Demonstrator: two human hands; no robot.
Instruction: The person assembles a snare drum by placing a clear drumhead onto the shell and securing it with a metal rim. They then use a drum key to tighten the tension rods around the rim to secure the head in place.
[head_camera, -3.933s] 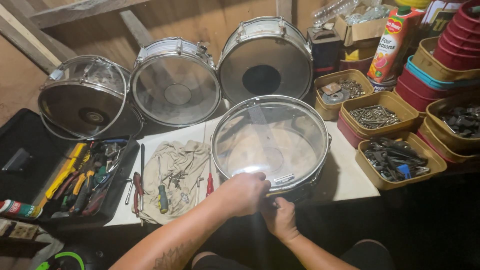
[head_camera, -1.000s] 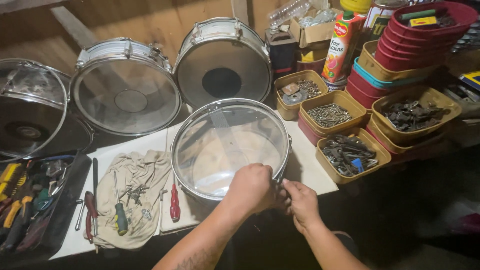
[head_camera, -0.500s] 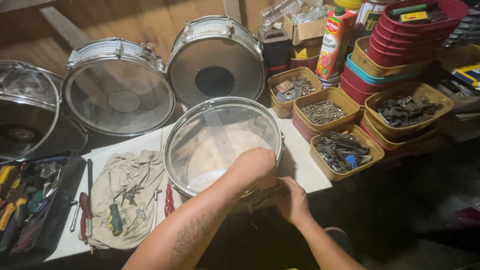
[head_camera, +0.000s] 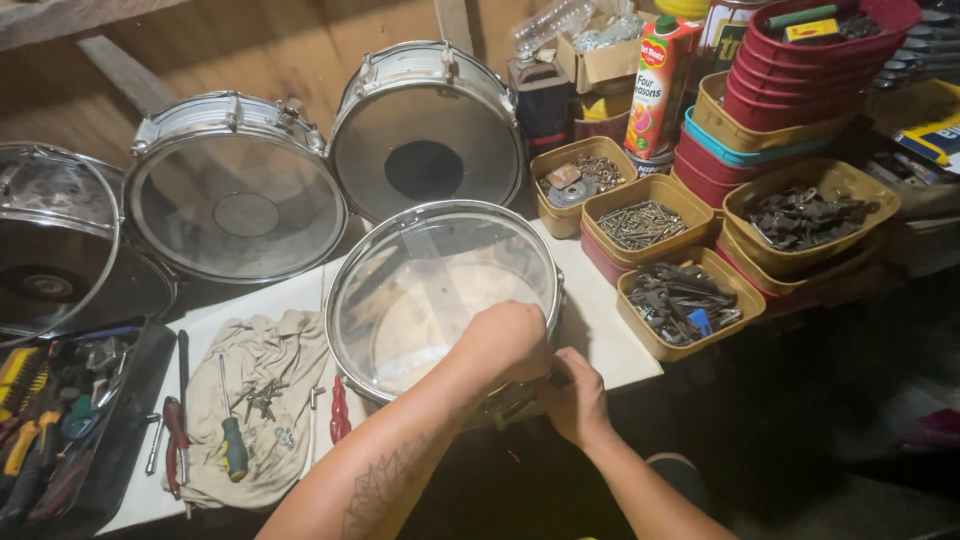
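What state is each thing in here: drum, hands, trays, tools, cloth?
Snare drum: flat on table, clear head up.
Left hand: gripping its near rim.
Right hand: at its side hardware.
Trays: open, holding metal parts.
Cloth: spread, screwdriver on it.

Can't really see what's going on at the near rim of the snare drum (head_camera: 440, 290): the left hand (head_camera: 505, 340) sits right over it at about 5 o'clock, and the right hand (head_camera: 572, 400) is tucked below in shadow, so whatever the fingers grip is hidden. The toolbox (head_camera: 60, 420) at 8 o'clock runs off the left edge, as does the far-left drum (head_camera: 50, 245). The bits lying on the rag (head_camera: 255, 395) are too small to tell.
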